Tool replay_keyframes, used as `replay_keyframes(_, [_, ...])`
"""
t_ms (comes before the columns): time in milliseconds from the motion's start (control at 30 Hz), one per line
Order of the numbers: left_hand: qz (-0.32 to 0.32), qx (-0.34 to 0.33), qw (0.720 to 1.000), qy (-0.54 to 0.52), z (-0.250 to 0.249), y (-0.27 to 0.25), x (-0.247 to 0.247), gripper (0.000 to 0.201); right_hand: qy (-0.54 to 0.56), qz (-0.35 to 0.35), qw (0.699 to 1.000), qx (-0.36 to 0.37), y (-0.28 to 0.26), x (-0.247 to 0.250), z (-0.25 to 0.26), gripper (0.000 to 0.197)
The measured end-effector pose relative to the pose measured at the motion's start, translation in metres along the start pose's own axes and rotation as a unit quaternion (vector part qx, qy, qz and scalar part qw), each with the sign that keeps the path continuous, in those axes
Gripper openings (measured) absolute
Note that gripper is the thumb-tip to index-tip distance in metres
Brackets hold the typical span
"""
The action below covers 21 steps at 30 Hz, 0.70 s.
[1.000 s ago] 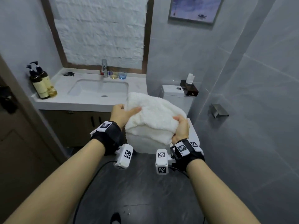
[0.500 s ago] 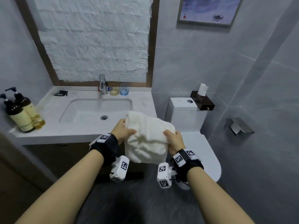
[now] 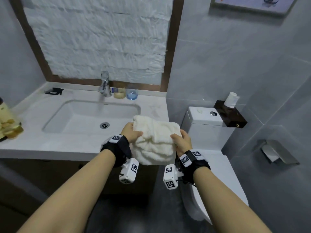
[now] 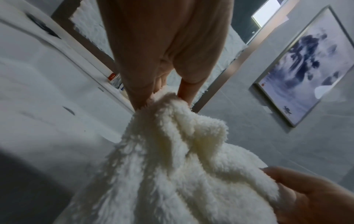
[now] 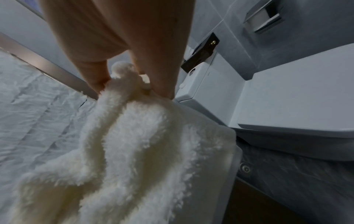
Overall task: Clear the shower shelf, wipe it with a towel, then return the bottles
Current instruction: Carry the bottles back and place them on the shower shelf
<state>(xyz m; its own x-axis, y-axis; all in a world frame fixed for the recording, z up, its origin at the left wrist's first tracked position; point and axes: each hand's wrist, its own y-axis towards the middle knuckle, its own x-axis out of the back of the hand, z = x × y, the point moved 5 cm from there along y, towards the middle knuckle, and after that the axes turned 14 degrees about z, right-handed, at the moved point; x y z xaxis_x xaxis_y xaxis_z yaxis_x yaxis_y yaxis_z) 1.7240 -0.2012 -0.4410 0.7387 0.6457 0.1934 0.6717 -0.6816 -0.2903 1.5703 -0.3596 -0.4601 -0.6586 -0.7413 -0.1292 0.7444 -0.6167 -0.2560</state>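
Note:
A fluffy white towel (image 3: pixel 155 140) hangs bunched between both hands, over the right end of the sink counter. My left hand (image 3: pixel 132 133) pinches its left edge; the left wrist view shows thumb and fingers closed on a fold of the towel (image 4: pixel 172 151). My right hand (image 3: pixel 180 142) grips the right edge, thumb on top; the right wrist view shows the towel (image 5: pixel 138 144) pinched the same way. A pump bottle (image 3: pixel 7 121) with a cream label stands at the counter's far left, cut off by the frame edge. No shower shelf is in view.
The white counter (image 3: pixel 50 145) holds a sink (image 3: pixel 90 116), a tap (image 3: pixel 105 84) and two glasses (image 3: pixel 132 91). To the right stands a toilet (image 3: pixel 207 121) with a dark tissue box (image 3: pixel 230 115). A metal paper holder (image 3: pixel 277 152) juts from the right wall.
The view has swung left and closer to the sink. Both hands keep their hold on the towel, which is now bunched smaller and held at the counter's right end.

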Motion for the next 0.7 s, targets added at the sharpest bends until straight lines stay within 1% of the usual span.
replay_keyframes(67, [0.006,-0.016,1.0,0.005,0.0,0.02,0.001,0.049,-0.012,0.013,1.0,0.008,0.026,0.002,0.004,0.046])
replay_keyframes(100, [0.022,-0.024,0.999,0.03,0.001,0.028,0.002,0.054,-0.057,0.021,0.998,0.008,0.038,0.003,0.006,0.053])
replay_keyframes(133, [0.041,-0.026,0.996,0.073,0.004,0.036,0.001,0.063,-0.143,0.026,0.989,-0.002,0.049,0.004,0.007,0.064])
replay_keyframes(167, [0.064,-0.02,0.99,0.125,0.007,0.043,0.0,0.073,-0.257,0.034,0.966,-0.023,0.059,0.002,0.006,0.075])
replay_keyframes(200, [0.091,-0.002,0.979,0.181,0.011,0.048,-0.004,0.078,-0.374,0.049,0.925,-0.046,0.067,-0.002,0.004,0.081])
replay_keyframes(233, [0.121,0.021,0.965,0.232,0.017,0.053,-0.009,0.076,-0.475,0.08,0.874,-0.064,0.073,-0.009,-0.002,0.082])
replay_keyframes(267, [0.154,0.044,0.947,0.279,0.025,0.058,-0.017,0.072,-0.556,0.127,0.818,-0.083,0.078,-0.019,-0.012,0.078])
replay_keyframes(300, [0.189,0.065,0.927,0.319,0.034,0.062,-0.025,0.068,-0.617,0.179,0.759,-0.105,0.081,-0.027,-0.025,0.074])
replay_keyframes(333, [0.221,0.082,0.907,0.349,0.043,0.065,-0.034,0.064,-0.652,0.222,0.714,-0.128,0.083,-0.033,-0.039,0.071])
replay_keyframes(367, [0.243,0.094,0.891,0.371,0.049,0.068,-0.041,0.062,-0.666,0.244,0.69,-0.146,0.087,-0.036,-0.048,0.071])
replay_keyframes(433, [0.253,0.104,0.878,0.393,0.056,0.075,-0.045,0.06,-0.674,0.253,0.675,-0.159,0.097,-0.035,-0.052,0.072])
replay_keyframes(533, [0.252,0.12,0.88,0.385,0.056,0.082,-0.043,0.056,-0.687,0.266,0.654,-0.17,0.106,-0.035,-0.049,0.071])
replay_keyframes(600, [0.237,0.107,0.889,0.377,0.051,0.083,-0.042,0.055,-0.688,0.256,0.656,-0.176,0.103,-0.037,-0.048,0.069])
replay_keyframes(700, [0.195,0.09,0.916,0.34,0.041,0.075,-0.036,0.05,-0.69,0.251,0.66,-0.16,0.091,-0.044,-0.036,0.064])
